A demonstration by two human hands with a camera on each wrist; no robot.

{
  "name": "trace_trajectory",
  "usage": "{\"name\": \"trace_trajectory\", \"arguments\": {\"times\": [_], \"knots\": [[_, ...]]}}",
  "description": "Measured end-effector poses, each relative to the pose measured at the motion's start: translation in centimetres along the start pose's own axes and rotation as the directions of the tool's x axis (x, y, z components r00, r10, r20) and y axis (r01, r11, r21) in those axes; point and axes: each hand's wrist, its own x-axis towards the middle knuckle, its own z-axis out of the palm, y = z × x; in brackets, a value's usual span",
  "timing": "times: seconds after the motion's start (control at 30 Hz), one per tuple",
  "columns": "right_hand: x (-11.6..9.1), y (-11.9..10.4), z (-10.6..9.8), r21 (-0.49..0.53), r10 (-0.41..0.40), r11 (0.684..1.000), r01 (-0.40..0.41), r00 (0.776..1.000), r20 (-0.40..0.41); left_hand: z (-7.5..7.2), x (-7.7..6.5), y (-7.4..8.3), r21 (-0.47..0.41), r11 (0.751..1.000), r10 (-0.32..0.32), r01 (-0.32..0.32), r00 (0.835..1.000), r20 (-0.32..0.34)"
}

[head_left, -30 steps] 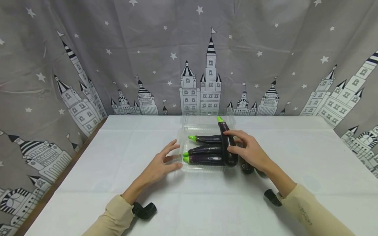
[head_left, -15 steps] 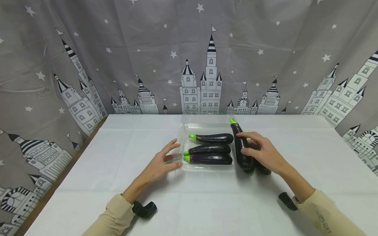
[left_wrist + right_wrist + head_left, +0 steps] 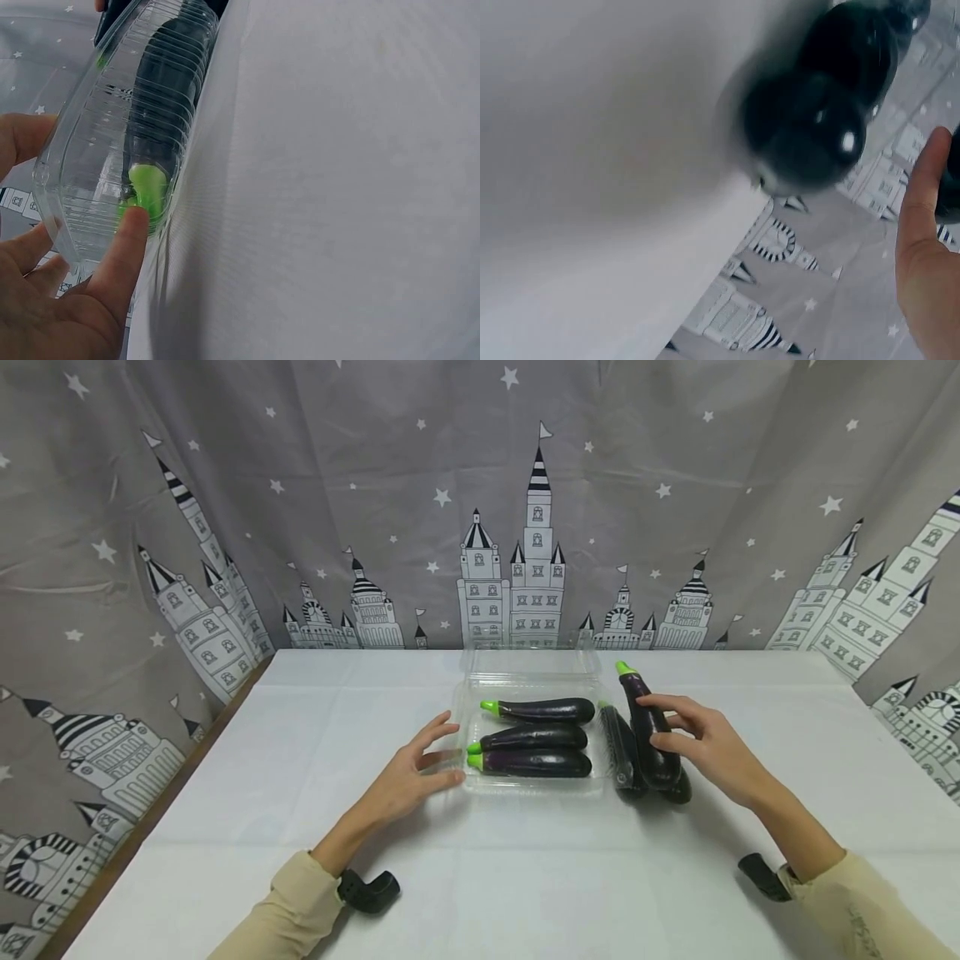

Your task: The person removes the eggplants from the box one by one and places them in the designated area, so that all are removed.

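Note:
My right hand (image 3: 708, 745) pinches a dark purple eggplant (image 3: 647, 727) with a green stem, between thumb and fingers, right of the clear plastic container (image 3: 525, 787). Under and beside it lie another eggplant (image 3: 618, 747) and one more eggplant (image 3: 679, 790), mostly hidden. Inside the container, three eggplants lie side by side, stems to the left: the back eggplant (image 3: 546, 710), the middle eggplant (image 3: 534, 737) and the front eggplant (image 3: 534, 763). My left hand (image 3: 405, 781) touches the container's left side with spread fingers; in the left wrist view a fingertip (image 3: 135, 221) presses its ribbed wall.
The container's hinged lid (image 3: 528, 660) stands raised at the back. A white cloth (image 3: 480, 877) covers the table, whose brown edge (image 3: 150, 814) shows at left. Behind hangs a grey curtain (image 3: 337, 518) printed with castles and stars.
My right hand has carried the eggplant from over the container's right part to the right, over the eggplants beside it. The left hand has stayed at the container.

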Motion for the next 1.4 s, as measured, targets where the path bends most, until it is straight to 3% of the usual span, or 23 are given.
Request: {"name": "trace_trajectory", "arguments": {"times": [0.73, 1.4], "knots": [[-1.2, 3.0, -4.0, -0.084, 0.166, 0.983, -0.165, 0.986, 0.012, 0.0, 0.0, 0.0, -0.001, 1.000, 0.004, -0.004, 1.000, 0.004], [-1.2, 5.2, -4.2, -0.100, 0.213, 0.974, -0.203, 0.972, 0.101, 0.0, 0.0, -0.1, -0.012, 1.000, 0.003, -0.003, 1.000, 0.001]]}}
